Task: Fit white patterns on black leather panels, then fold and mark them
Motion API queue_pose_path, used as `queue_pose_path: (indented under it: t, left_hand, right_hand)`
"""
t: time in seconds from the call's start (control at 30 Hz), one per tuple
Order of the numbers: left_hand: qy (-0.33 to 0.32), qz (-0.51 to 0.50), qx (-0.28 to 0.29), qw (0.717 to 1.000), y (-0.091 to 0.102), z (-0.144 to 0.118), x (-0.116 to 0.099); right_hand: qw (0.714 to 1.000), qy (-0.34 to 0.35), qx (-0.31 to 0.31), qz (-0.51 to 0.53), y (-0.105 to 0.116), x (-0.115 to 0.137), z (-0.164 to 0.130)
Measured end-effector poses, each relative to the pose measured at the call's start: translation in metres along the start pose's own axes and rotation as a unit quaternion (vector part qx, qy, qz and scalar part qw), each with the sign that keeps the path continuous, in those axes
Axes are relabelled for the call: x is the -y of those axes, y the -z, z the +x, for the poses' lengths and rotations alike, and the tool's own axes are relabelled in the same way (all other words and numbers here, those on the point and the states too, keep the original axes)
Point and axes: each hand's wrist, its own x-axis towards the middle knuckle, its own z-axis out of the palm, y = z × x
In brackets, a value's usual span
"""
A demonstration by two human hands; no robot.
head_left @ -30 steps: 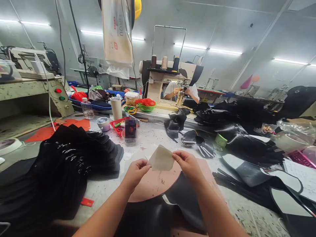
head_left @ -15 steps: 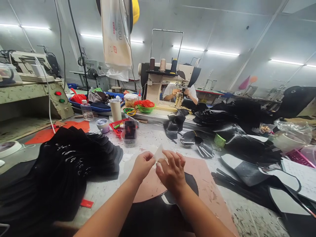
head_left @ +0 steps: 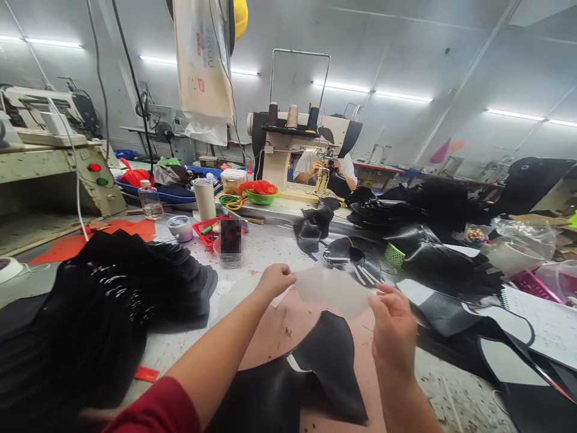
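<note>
A thin, translucent white sheet (head_left: 333,294) is stretched out between my two hands above the work surface. My left hand (head_left: 276,281) pinches its left edge between thumb and fingers. The right edge is gripped by my right hand (head_left: 394,322), thumb against the fingers. Below the sheet lies a black leather piece (head_left: 327,361) with a short white strip (head_left: 295,364) on it. The leather rests partly on a pinkish board (head_left: 270,343), and its near end runs out of view at the bottom.
A tall stack of black cut pieces (head_left: 112,300) stands at left. Beyond are a white tumbler (head_left: 205,199), a red basket (head_left: 205,234) and a sewing machine (head_left: 282,156), with a person working behind it. More black leather pieces (head_left: 451,313) and a notebook (head_left: 545,325) lie at right.
My hands were close together over a small, bunched-looking part of the sheet. The right hand has moved right and the sheet is now spread wide between them, exposing more black leather below.
</note>
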Motion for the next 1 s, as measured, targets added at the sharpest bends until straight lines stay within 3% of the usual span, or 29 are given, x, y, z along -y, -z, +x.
queue_pose_path:
  t: [0.13,0.3,0.37,0.47,0.57,0.67,0.77,0.83,0.93,1.0]
  left_hand:
    - [0.014,0.11,-0.001,0.994,0.014,0.017,0.007]
    - [-0.044,0.188,-0.047,0.98,0.024,0.003,-0.004]
    - [-0.109,0.189,-0.047,0.975,0.015,-0.016,-0.023]
    - [-0.221,0.159,-0.001,0.962,-0.008,-0.049,-0.053]
    - [-0.261,0.13,0.011,0.957,-0.027,-0.074,-0.07]
    - [-0.251,0.099,-0.012,0.963,-0.035,-0.079,-0.075]
    - [-0.226,0.048,-0.031,0.973,-0.035,-0.071,-0.071]
    - [-0.196,0.0,-0.03,0.98,-0.034,-0.063,-0.066]
    - [-0.136,-0.084,0.012,0.987,-0.033,-0.051,-0.056]
    - [-0.1,-0.135,0.052,0.984,-0.034,-0.047,-0.049]
  right_hand:
    - [0.999,-0.011,-0.024,0.035,0.03,0.002,0.008]
    - [0.997,-0.063,0.041,0.021,0.037,-0.004,0.004]
    - [0.992,-0.102,0.064,0.031,0.029,-0.009,-0.003]
    - [0.988,-0.131,0.068,0.05,0.012,-0.014,-0.016]
    - [0.985,-0.143,0.064,0.066,0.0,-0.011,-0.025]
    - [0.985,-0.143,0.076,0.063,-0.003,-0.005,-0.029]
    - [0.98,-0.154,0.114,0.061,0.004,-0.004,-0.029]
    - [0.981,-0.155,0.101,0.065,0.013,-0.007,-0.026]
    - [0.983,-0.168,0.068,0.03,0.026,-0.015,-0.018]
    - [0.969,-0.214,0.122,0.011,0.033,-0.021,-0.015]
